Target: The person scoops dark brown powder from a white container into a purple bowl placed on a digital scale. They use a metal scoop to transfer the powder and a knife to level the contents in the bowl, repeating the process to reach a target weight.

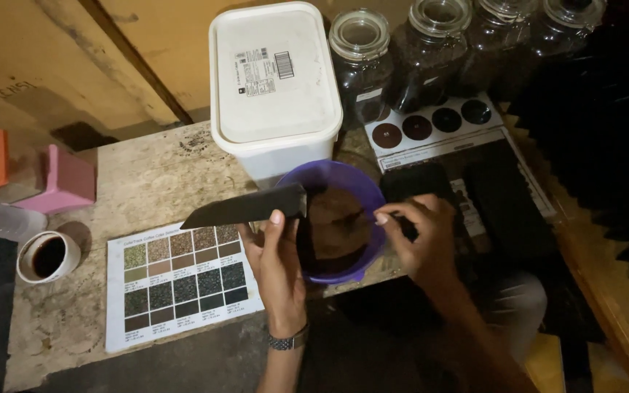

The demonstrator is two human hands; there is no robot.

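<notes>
Centrally, the left hand [274, 251] is gripping a flat black card [245, 206] over the purple bowl [362, 191] of brown grounds [336, 225], which is sitting at the worktop edge [74, 327]. The right hand [420, 233] is pinching the bowl's rim. Pressing unevenly could tip the overhanging bowl, spilling grounds onto the colour chart [183, 280].

Four glass jars [362, 62] line the upper right of the frame, beside one white tub [274, 80]. At centre sits one purple bowl [340, 218]. Lower left holds one cup [47, 256] and one colour chart [182, 284] (another chart, with four dark discs, lies upper right).
</notes>
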